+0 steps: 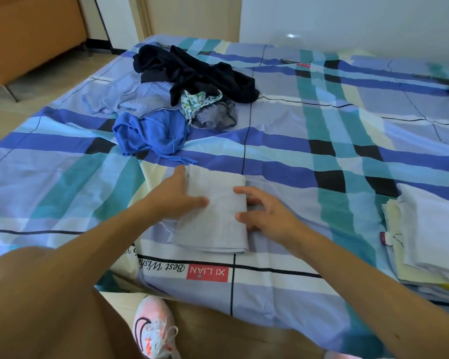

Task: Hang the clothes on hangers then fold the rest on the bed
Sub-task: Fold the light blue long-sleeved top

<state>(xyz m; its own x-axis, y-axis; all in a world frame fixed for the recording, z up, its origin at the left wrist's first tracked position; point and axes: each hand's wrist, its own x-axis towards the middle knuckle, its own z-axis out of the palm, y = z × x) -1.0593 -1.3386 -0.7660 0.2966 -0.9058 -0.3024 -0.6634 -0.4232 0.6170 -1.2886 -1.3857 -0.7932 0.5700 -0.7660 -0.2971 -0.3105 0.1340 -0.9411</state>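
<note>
A pale grey folded garment [215, 218] lies on the checked bed sheet [322, 156] near the front edge. My left hand [176, 195] rests flat on its left side, fingers straight, thumb on top. My right hand [265, 213] touches its right edge with loosely spread fingers and holds nothing. Farther back lies a heap of unfolded clothes: a dark navy garment [192, 73], a light blue shirt [135, 97], a bright blue garment [151, 133], a floral green piece [197, 102] and a grey piece [215, 116].
A stack of folded white and pale yellow clothes [425, 237] sits at the right edge of the bed. A wooden cabinet [29, 35] stands at the back left on the floor. My pink and white shoe [153, 330] is below the bed's front edge.
</note>
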